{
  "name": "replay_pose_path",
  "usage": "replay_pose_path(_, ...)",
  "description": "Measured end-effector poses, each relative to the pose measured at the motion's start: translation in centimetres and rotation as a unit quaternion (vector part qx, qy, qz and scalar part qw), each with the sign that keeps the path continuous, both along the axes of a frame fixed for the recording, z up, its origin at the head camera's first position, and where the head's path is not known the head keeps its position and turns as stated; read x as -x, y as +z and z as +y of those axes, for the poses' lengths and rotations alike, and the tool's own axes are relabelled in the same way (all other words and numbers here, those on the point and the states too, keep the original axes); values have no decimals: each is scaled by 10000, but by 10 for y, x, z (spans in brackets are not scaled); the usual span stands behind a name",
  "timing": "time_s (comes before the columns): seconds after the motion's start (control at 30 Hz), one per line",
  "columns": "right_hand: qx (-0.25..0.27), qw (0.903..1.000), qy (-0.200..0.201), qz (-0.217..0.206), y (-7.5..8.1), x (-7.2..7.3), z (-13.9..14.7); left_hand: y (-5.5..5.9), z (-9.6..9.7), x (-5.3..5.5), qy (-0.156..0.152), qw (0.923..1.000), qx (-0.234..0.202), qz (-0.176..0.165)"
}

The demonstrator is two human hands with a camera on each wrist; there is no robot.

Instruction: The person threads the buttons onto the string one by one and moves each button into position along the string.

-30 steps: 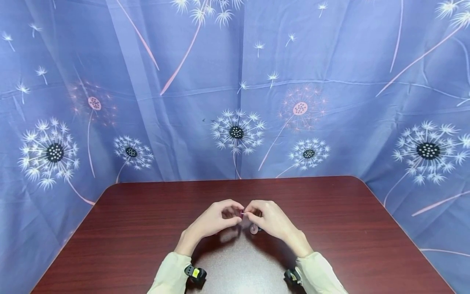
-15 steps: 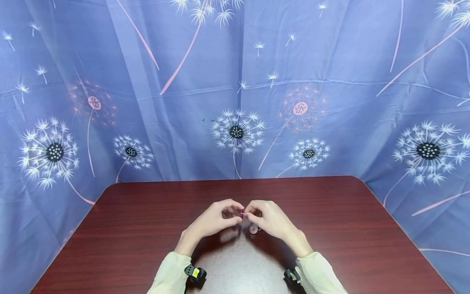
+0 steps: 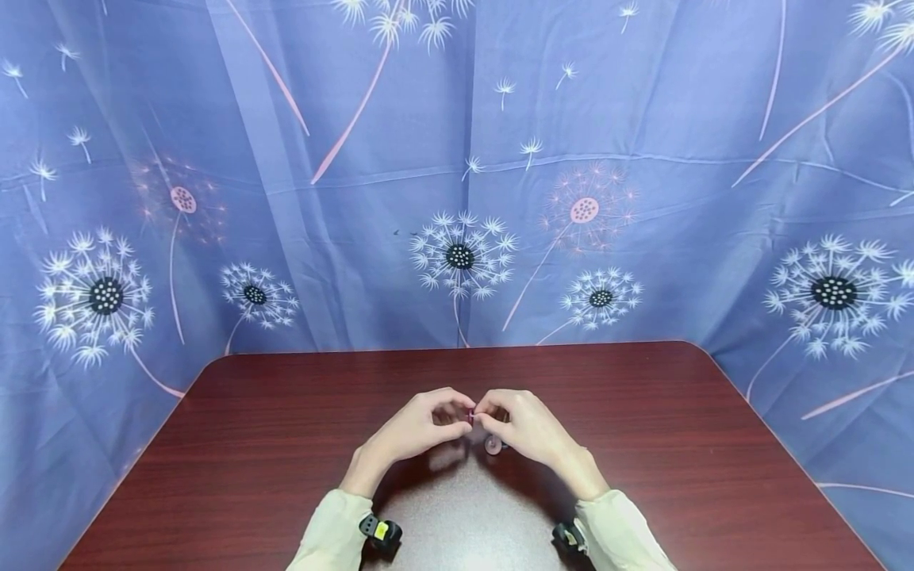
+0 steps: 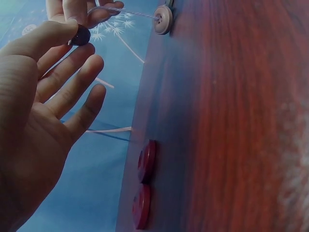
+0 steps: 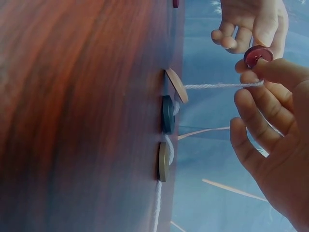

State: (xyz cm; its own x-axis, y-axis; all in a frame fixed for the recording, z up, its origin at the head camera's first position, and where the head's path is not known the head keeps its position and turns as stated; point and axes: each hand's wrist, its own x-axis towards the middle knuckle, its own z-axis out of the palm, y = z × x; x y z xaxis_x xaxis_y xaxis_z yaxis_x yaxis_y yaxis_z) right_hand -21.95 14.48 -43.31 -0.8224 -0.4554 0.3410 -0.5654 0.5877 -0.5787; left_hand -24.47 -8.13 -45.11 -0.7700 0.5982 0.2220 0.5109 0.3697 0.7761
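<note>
Above the middle of the table, my left hand (image 3: 414, 428) pinches a dark red button (image 5: 252, 57) by its edge between thumb and finger. Facing it, my right hand (image 3: 531, 427) pinches a white string (image 5: 212, 86) close to the button's face. Whether the string's tip is inside a hole cannot be made out. From the right fingers the string runs down to a tilted beige button (image 5: 176, 86) strung on it. Along the string on the table are a dark green button (image 5: 167, 115) and an olive button (image 5: 163, 162).
Two red buttons (image 4: 147, 161) lie on the wooden table (image 4: 251, 121) in the left wrist view. A blue curtain with dandelion prints (image 3: 357, 262) hangs behind the table's far edge. Both wrists wear black straps with small cameras.
</note>
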Motion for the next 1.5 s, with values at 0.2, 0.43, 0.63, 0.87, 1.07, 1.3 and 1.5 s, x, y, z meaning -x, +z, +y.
replay_pose_path(0.2, -45, 9998, 7, -204, 1, -2, -1, 0, 1, -1, 26, 10000, 42, 41)
replay_pose_path(0.43, -120, 9998, 129, -124, 1, -1, 0, 0, 3, -1, 207, 9998, 4, -24)
replay_pose_path(0.63, -144, 9993, 313, -171, 0, -1, 1, 1, 2, -1, 297, 9995, 18, -88)
replay_pose_path(0.87, -170, 9986, 470, -170, 2, 0, 1, 0, 1, 0, 358, 9993, -44, -125)
replay_pose_path(1.07, -397, 9985, 317, 202, 1, 1, 2, -1, 2, 1, 555, 9985, -19, -22)
replay_pose_path(1.3, -530, 9982, 68, 271, 0, 1, 1, -1, 1, 2, 696, 9975, -51, -57)
replay_pose_path(1.5, -454, 9986, 128, 255, 1, -1, 0, 0, 0, 3, 664, 9978, -75, -21)
